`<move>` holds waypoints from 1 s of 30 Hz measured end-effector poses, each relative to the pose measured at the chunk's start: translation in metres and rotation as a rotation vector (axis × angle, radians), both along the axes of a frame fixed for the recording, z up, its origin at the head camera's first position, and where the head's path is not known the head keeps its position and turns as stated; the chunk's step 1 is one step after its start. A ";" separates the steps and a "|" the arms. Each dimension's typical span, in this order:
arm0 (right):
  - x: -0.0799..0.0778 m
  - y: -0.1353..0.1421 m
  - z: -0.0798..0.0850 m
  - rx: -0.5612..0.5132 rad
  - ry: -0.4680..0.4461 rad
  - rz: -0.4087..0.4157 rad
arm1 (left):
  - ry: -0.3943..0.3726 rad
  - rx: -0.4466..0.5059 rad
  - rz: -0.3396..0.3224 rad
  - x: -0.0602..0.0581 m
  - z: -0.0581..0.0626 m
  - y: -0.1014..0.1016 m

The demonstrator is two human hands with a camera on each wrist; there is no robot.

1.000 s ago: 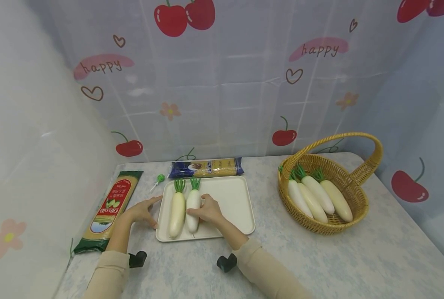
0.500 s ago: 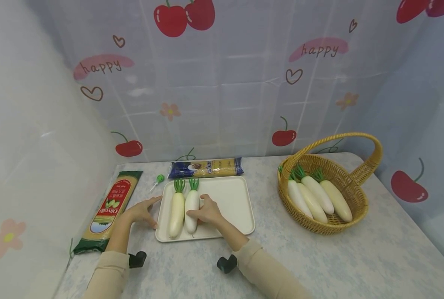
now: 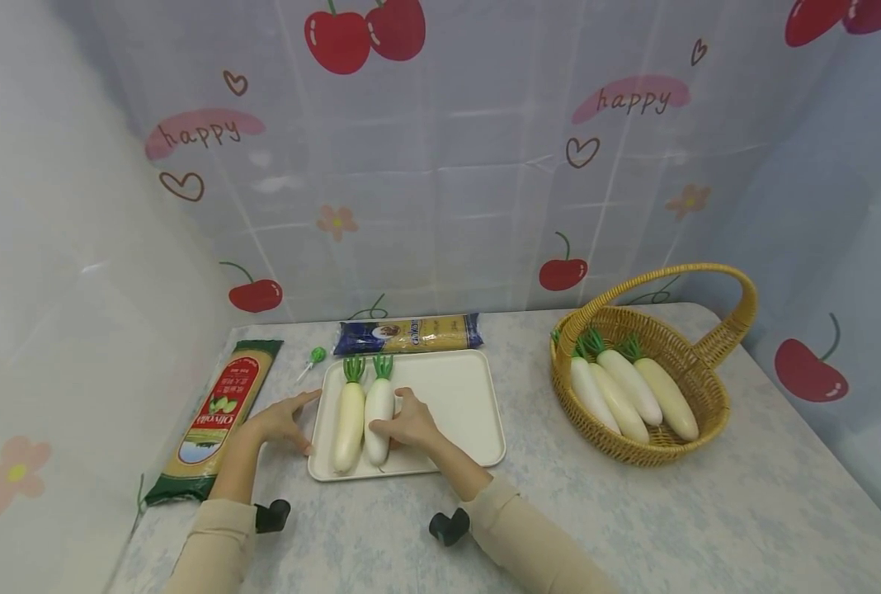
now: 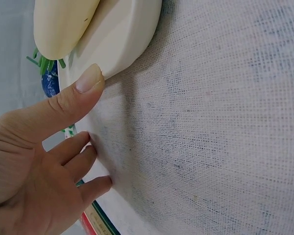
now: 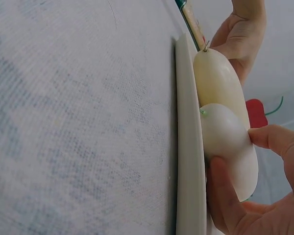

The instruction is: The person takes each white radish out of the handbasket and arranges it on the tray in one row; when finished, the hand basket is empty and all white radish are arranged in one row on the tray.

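Two white radishes with green tops lie side by side in the left half of a cream tray (image 3: 463,404). My right hand (image 3: 414,419) holds the whiter radish (image 3: 378,417), thumb on top and fingers along its right side; the right wrist view shows this grip on the white radish (image 5: 225,137) from its root end. The yellowish radish (image 3: 349,425) lies just to its left, close against it. My left hand (image 3: 280,422) is at the tray's left edge with its fingers spread. In the left wrist view the left thumb touches the tray's rim (image 4: 132,54), and its other fingertips reach the tablecloth.
A wicker basket (image 3: 659,450) with several white radishes stands at the right. Behind the tray lies a blue and yellow pasta packet (image 3: 411,334). A red and green pasta packet (image 3: 221,412) lies at the left, near a green lollipop (image 3: 318,355).
The right hand has shifted the whiter radish slightly left, narrowing the gap to the yellowish one. The left hand has stayed at the tray's edge.
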State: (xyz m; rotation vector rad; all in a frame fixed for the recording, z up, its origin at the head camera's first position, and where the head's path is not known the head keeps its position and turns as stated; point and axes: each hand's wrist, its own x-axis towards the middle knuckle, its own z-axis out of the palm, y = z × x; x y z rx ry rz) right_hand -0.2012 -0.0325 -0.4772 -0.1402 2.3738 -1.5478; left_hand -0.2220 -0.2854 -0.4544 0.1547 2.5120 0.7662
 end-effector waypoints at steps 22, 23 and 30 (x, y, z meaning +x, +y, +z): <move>0.011 0.019 0.002 -0.011 0.020 -0.004 | 0.011 0.001 -0.003 -0.001 -0.002 0.000; 0.011 0.021 0.001 -0.013 0.023 -0.003 | 0.010 0.002 -0.001 -0.001 -0.002 0.000; 0.019 0.038 0.005 -0.059 0.017 0.015 | 0.005 0.008 0.002 0.000 -0.002 -0.001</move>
